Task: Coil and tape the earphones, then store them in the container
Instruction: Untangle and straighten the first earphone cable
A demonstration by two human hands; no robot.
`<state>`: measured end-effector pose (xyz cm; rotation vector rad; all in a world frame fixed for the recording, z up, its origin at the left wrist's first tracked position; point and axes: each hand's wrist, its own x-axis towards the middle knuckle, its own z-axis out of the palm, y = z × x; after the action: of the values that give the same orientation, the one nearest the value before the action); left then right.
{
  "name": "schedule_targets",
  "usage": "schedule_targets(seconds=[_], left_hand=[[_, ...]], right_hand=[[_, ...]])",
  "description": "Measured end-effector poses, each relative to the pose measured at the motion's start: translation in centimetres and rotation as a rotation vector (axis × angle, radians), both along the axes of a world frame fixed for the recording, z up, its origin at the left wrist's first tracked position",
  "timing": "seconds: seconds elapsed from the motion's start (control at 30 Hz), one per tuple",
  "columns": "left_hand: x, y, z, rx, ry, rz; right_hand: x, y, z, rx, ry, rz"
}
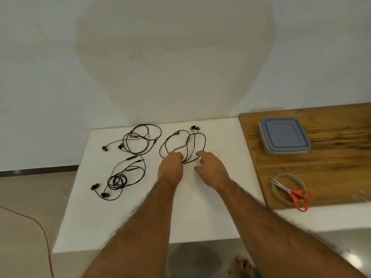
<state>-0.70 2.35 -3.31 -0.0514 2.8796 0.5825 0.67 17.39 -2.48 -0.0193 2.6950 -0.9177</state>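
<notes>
Seen nearest, at the bottom edge: a bare foot [244, 265] on the grey floor [22, 227], crossed at left by a thin reddish cord [43, 231]. Reached forward over a white table [124, 221], two bare forearms. Pinched in the curled fingers of the left hand [170, 167]: the near loop of a loose black set of earphones [183, 145], sprawled flat on the table with its buds toward the far edge. Held just beside that cable, the right hand [211, 170], fingers spread and relaxed, gripping nothing; contact with the cable impossible to tell. Hands close together but apart. Lying to the left, a partly wound second set of earphones [118, 180], and beyond it a third set [140, 141], loosely looped. Placed to the right on a wooden board [331, 167]: red-handled scissors [295, 195] resting across a roll of tape [289, 188], and farther back a lidded plastic container [284, 135]. Stood behind everything, a stained pale wall [174, 57].
</notes>
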Motion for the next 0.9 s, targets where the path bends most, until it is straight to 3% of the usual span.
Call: schedule_targets(seconds=[0.3,0.63,0.8,0.9], left_hand=[[4.5,1.8,3.1,0.118,-0.073,-0.080],[6.7,2.2,20.0,0.338,0.024,-0.111],[9.1,1.7,28.0,0.387,0.055,-0.141],[10.9,1.5,32.1,0.395,0.078,-0.153]], right_hand=[[3.9,1.6,3.5,0.022,0.006,0.017],[6.1,3.4,17.7,0.154,0.281,0.055],[8.2,4.1,26.1,0.056,0.338,0.105],[9.7,4.6,30.5,-0.124,0.301,0.117]])
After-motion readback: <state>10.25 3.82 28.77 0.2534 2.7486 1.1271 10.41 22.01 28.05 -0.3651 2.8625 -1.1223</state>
